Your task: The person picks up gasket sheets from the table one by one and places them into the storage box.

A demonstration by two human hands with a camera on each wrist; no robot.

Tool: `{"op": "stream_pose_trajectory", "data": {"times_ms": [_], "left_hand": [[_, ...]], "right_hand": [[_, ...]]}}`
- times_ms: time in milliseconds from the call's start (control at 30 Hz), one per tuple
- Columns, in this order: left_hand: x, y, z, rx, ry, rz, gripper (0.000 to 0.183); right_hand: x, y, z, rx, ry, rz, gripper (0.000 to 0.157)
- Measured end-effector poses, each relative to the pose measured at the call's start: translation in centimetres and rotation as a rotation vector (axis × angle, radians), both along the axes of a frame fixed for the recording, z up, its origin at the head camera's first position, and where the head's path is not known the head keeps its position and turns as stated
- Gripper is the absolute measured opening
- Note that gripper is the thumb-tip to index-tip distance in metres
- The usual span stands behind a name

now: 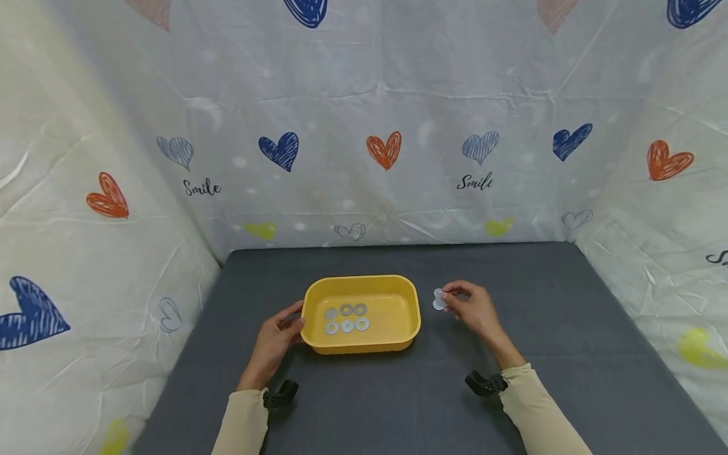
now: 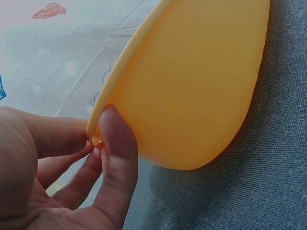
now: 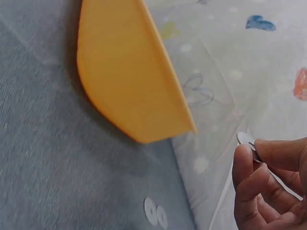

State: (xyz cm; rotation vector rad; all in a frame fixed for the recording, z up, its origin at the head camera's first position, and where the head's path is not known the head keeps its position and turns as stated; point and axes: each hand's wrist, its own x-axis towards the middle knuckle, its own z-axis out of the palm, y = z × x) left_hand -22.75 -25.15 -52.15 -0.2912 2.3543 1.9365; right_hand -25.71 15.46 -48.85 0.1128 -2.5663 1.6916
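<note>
A yellow plastic tray (image 1: 398,316) stands on the dark cloth. Several flat metal washers (image 1: 362,324) lie in it in two rows, with differing hole sizes. My left hand (image 1: 274,346) grips the tray's left end, its thumb against the outer wall and fingers at the rim (image 2: 112,86). To the right of the tray, my right hand (image 1: 474,309) pinches a thin round washer (image 3: 243,138) between thumb and fingertips. Whether it holds more than one is unclear. Two holed washers (image 3: 150,211) lie side by side on the cloth in the right wrist view.
A dark grey cloth (image 1: 364,398) covers the table. White sheets printed with hearts (image 1: 383,150) hang behind and on both sides. Black bands (image 1: 486,383) sit on both wrists, next to beige sleeves.
</note>
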Motion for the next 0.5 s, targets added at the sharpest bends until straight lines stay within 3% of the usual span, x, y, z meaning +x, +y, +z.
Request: {"op": "stream_pose_trajectory", "data": {"times_ms": [300,500], "left_hand": [[0.0,-0.1,0.2,-0.005,0.003,-0.014,0.048],[0.4,-0.1,0.2,0.004,0.001,-0.019,0.048]], "right_hand": [[0.0,-2.6,1.5,-0.101,0.008,0.056,0.018],[-0.4,-4.3,1.1,-0.157,-0.021,0.090,0.017]]}}
